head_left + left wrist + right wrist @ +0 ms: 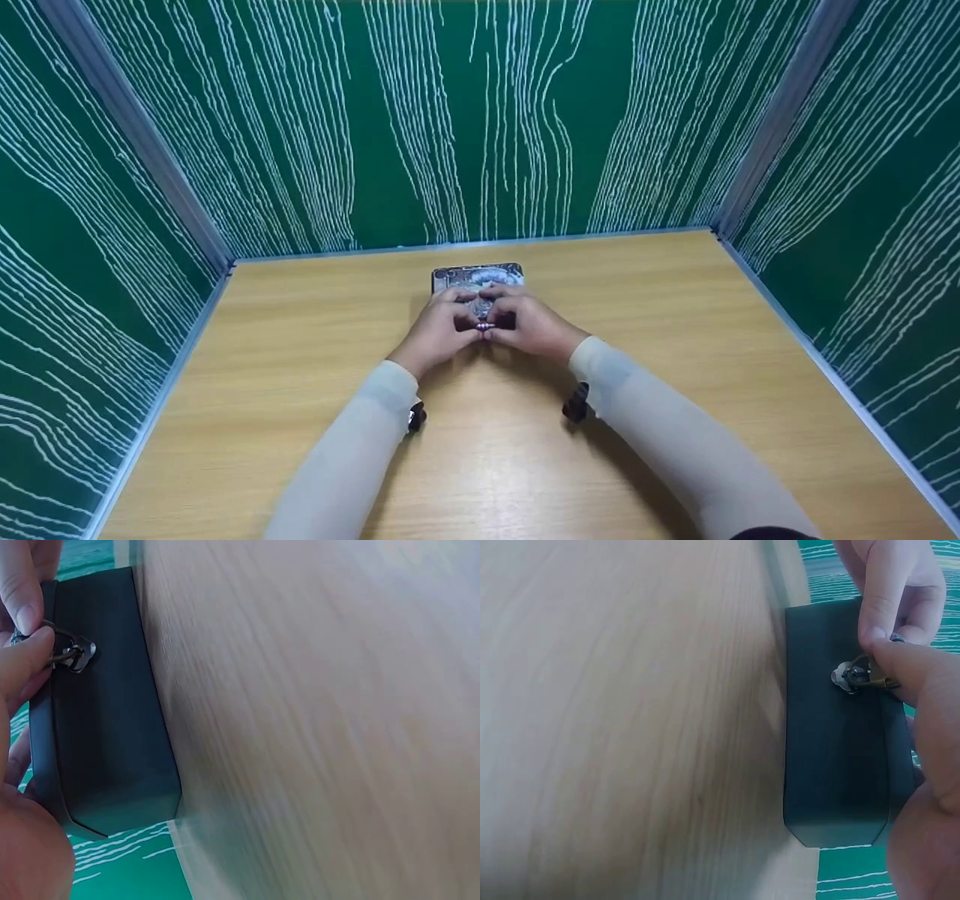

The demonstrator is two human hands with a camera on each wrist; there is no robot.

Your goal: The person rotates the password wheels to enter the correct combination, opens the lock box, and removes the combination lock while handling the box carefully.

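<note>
A dark box [112, 712] with a patterned lid [499, 276] sits on the table near the back wall. On its front is a metal clasp [845, 677], and a small bronze-coloured padlock [881, 679] hangs there with its curved shackle at the clasp's loop. My left hand [439, 330] pinches the padlock between thumb and finger from the left. From the right, my right hand [529, 322] pinches it too, the two thumb tips almost meeting. Other fingers of both hands rest on the box lid. The fingertips hide most of the lock's body.
The light wooden table [480, 465] spreads out around the box. Green panels [390, 202] with white wavy lines stand at the back and both sides, joined by grey corner posts [772, 127]. A dark wrist device [576, 403] sits under the right sleeve.
</note>
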